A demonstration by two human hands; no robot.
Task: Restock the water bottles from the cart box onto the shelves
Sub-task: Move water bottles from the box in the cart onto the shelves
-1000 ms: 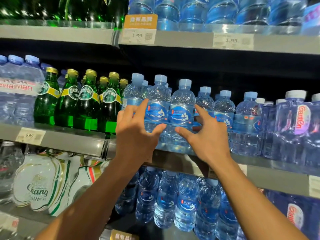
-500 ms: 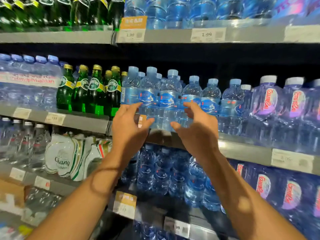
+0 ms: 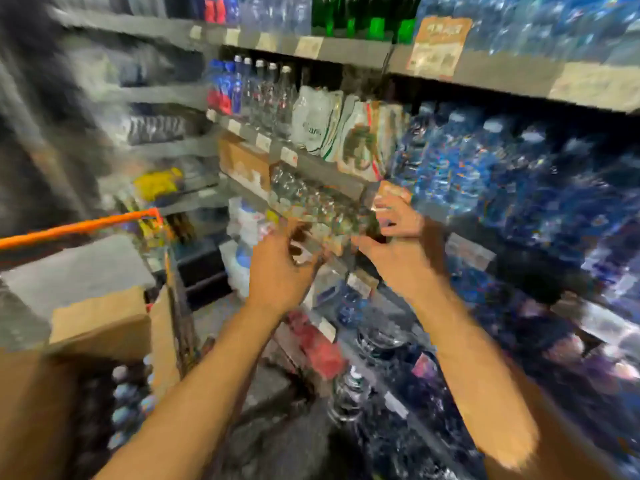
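**Both hands in the air before the shelves, the box of bottles down at the left**

The left hand (image 3: 282, 271) and the right hand (image 3: 398, 251) are raised side by side in front of the shelves, near each other but not touching. The picture is strongly blurred by motion. The fingers of both hands look loosely curled, and no bottle can be seen in either hand; more exact than this I cannot tell. Both forearms are bare and reach up from the lower edge of the view.

Just behind the hands runs a grey shelf edge (image 3: 325, 174) with small price tags. Above the left hand stand white and green packs (image 3: 346, 133), and further up and left a row of clear bottles (image 3: 266, 88). To the right of the right hand, and also above and below it, the shelves are filled with blue water bottles (image 3: 485, 161), too blurred to count. High above the hands are dark green bottles (image 3: 363, 15) and an orange sign (image 3: 440, 46) on the upper shelf edge.

Below and to the left of the left hand is the open cardboard box (image 3: 104, 323). Inside it, blue bottle caps (image 3: 121, 393) are visible in the dark. Above the box, left of the hands, an orange cart bar (image 3: 79, 228) crosses the view. Under the hands, near the floor, something red (image 3: 318, 348) lies on the low shelf; what it is I cannot tell.
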